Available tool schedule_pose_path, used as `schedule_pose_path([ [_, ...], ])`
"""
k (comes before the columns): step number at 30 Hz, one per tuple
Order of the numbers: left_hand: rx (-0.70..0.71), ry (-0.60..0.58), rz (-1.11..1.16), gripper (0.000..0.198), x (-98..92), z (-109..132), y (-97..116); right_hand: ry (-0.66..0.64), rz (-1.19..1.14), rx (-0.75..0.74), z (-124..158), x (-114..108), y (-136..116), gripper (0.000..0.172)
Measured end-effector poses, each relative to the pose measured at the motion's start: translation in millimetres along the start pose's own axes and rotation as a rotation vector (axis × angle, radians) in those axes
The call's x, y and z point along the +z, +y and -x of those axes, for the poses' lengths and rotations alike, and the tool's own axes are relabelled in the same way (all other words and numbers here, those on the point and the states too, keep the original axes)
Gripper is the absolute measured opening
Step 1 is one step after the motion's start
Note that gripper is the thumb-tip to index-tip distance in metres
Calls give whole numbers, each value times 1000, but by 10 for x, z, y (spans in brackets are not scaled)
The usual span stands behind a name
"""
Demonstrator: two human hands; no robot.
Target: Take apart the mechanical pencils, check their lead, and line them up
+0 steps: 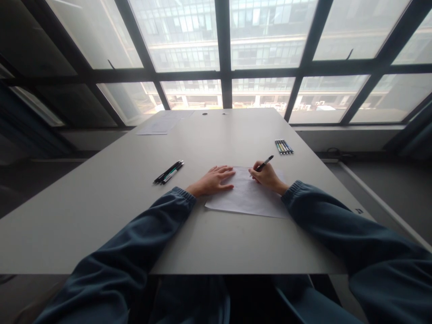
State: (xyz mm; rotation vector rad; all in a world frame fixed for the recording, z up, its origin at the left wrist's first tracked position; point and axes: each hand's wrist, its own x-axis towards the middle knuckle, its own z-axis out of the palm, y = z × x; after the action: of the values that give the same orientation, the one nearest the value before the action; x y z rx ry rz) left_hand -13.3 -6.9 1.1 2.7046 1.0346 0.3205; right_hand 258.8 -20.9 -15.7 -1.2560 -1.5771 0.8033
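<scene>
A sheet of white paper (pixel 249 198) lies on the table in front of me. My left hand (pixel 213 180) rests flat on its left part, fingers stretched out toward the right. My right hand (pixel 266 175) is closed around a black pen (pixel 265 163), which is tilted with its tip down at the upper part of the sheet. The top end of the pen sticks out above the hand. Whether there are marks on the paper I cannot make out.
The white table (pixel 101 216) reaches toward the windows (pixel 259 36). Left of the paper lie several dark pens (pixel 168 172). A row of several pens (pixel 284 146) lies at the right edge. More paper sheets (pixel 158 123) lie at the far left, and small dark round fittings (pixel 204 114) sit near the far edge.
</scene>
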Motion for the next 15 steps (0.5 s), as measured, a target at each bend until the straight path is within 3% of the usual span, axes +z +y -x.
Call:
schedule_pose_path([
  [15,5,22,9,67,1,-12,-8,-25,23,-5,-1,-13,-34,23],
])
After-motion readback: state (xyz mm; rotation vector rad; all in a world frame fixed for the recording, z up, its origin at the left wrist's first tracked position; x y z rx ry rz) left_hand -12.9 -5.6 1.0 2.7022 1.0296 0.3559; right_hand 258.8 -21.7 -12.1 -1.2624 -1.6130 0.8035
